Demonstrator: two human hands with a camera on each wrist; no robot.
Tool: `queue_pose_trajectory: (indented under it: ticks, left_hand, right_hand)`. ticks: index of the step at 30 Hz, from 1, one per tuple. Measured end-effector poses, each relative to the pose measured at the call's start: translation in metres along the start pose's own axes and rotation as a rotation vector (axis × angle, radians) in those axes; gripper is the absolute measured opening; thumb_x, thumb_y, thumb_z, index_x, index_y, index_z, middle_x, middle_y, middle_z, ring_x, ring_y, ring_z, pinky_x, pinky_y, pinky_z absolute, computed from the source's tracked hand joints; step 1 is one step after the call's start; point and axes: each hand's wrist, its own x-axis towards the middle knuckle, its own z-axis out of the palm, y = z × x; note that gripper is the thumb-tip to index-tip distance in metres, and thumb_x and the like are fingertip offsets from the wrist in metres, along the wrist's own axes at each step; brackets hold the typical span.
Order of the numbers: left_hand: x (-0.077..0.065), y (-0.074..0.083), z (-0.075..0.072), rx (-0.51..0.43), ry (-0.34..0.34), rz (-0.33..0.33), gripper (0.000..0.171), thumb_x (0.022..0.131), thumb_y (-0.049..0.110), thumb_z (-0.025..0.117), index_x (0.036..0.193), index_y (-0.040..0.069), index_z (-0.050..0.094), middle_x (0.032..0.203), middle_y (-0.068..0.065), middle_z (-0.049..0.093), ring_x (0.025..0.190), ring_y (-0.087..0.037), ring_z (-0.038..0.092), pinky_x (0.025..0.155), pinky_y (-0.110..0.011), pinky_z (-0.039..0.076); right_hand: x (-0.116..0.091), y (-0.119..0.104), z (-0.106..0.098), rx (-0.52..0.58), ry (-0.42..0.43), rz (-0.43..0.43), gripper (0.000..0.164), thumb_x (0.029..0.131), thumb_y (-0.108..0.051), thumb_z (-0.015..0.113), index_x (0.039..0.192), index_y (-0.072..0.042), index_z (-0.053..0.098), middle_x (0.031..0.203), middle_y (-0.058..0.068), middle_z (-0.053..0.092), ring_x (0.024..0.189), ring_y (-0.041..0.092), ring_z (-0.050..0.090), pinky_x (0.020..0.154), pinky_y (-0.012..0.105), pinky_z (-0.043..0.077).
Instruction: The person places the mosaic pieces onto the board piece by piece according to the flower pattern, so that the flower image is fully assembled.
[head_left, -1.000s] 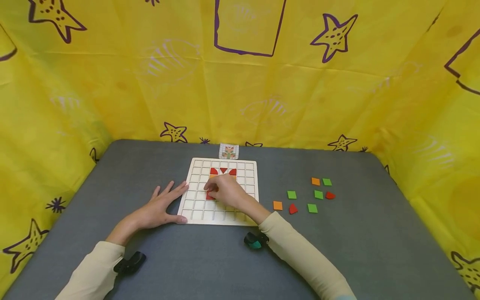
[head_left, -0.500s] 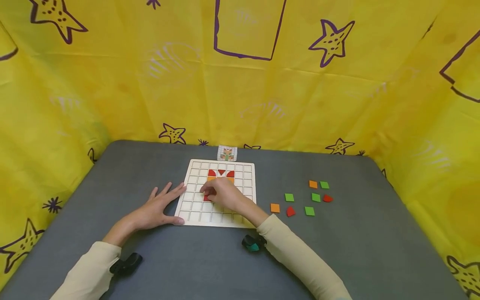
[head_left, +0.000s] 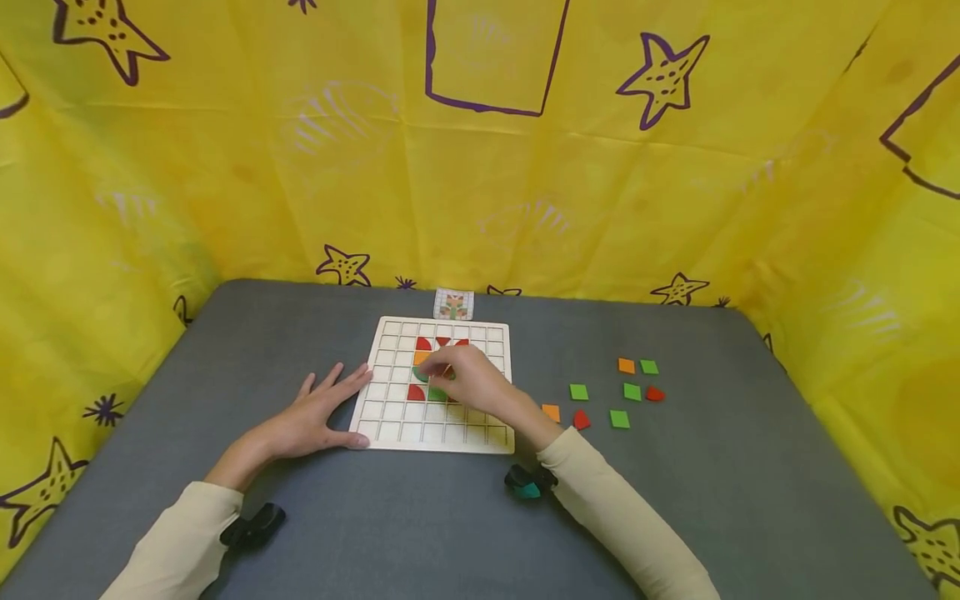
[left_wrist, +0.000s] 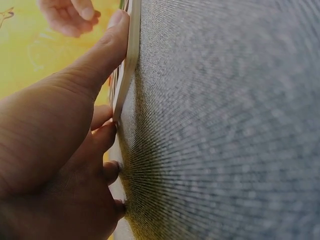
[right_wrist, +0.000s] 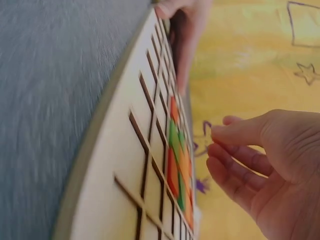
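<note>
A pale wooden grid board [head_left: 390, 417] lies on the grey table. My left hand [head_left: 315, 421] is spread beside it, with thumb and fingertips at its left edge. Over the board's middle hovers my right hand [head_left: 476, 379], fingers loosely bent. In the right wrist view nothing shows between thumb and fingers [right_wrist: 240, 132]. Set into the grid near those fingertips are an orange square tile [head_left: 422, 357], a green tile [head_left: 420, 374], a red quarter-round tile [head_left: 416, 392] and a green square tile [head_left: 437, 394]. More red tiles line a row above; the right hand hides part of the pattern.
Right of the board lie several loose tiles, among them a green square [head_left: 578, 392], an orange square [head_left: 551, 412] and a red rounded piece [head_left: 581, 418]. A small pattern card [head_left: 453, 305] sits behind the board. Yellow cloth [head_left: 480, 183] walls off the table's back and sides.
My right hand has lifted away and shifted right from the lower-left tiles, uncovering the orange, green and red ones there. The left hand stays at the board's edge.
</note>
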Motion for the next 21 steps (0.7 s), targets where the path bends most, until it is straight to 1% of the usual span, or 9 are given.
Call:
queue_pose_trajectory:
  ticks: [7,10,14,18,21]
  left_hand:
    - [0.001,-0.001,0.001,0.000,0.003,-0.002,0.104,0.075,0.050,0.079,0.156,0.010,0.026,0.162,-0.016,0.018,0.146,-0.049,-0.001,0.111,-0.067,-0.010]
    - [0.002,-0.001,-0.001,0.004,0.009,0.007,0.104,0.075,0.050,0.079,0.155,0.010,0.027,0.162,-0.016,0.018,0.146,-0.050,0.000,0.111,-0.067,-0.010]
    - [0.003,-0.001,-0.002,0.005,0.008,0.012,0.104,0.075,0.050,0.079,0.155,0.009,0.026,0.162,-0.016,0.018,0.145,-0.050,0.000,0.111,-0.067,-0.010]
    - [0.003,-0.001,-0.002,0.005,-0.001,0.011,0.105,0.075,0.051,0.079,0.156,0.009,0.025,0.162,-0.017,0.018,0.145,-0.050,0.000,0.110,-0.067,-0.010]
    - [0.003,-0.002,0.000,0.009,0.001,0.018,0.105,0.076,0.052,0.078,0.156,0.010,0.025,0.162,-0.016,0.017,0.145,-0.050,0.000,0.110,-0.067,-0.010]
  right_hand:
    - [-0.015,0.021,-0.024,0.025,0.047,-0.004,0.015,0.089,0.000,0.069,0.104,0.000,0.073,0.097,0.009,0.073,0.087,0.017,0.066,0.081,0.029,0.055]
    - [-0.020,0.031,-0.037,0.042,0.085,0.029,0.016,0.089,0.000,0.069,0.105,0.001,0.073,0.100,0.011,0.073,0.088,0.019,0.066,0.081,0.031,0.056]
    - [-0.028,0.044,-0.055,0.038,0.145,0.084,0.019,0.090,-0.001,0.069,0.108,0.002,0.072,0.103,0.014,0.072,0.089,0.021,0.066,0.081,0.033,0.056]
    - [-0.040,0.058,-0.071,0.024,0.190,0.111,0.019,0.088,0.001,0.069,0.107,0.004,0.071,0.101,0.016,0.072,0.089,0.024,0.066,0.082,0.038,0.056]
    - [-0.051,0.069,-0.081,-0.003,0.206,0.129,0.020,0.088,0.001,0.070,0.108,0.003,0.072,0.102,0.016,0.072,0.089,0.025,0.066,0.081,0.040,0.056]
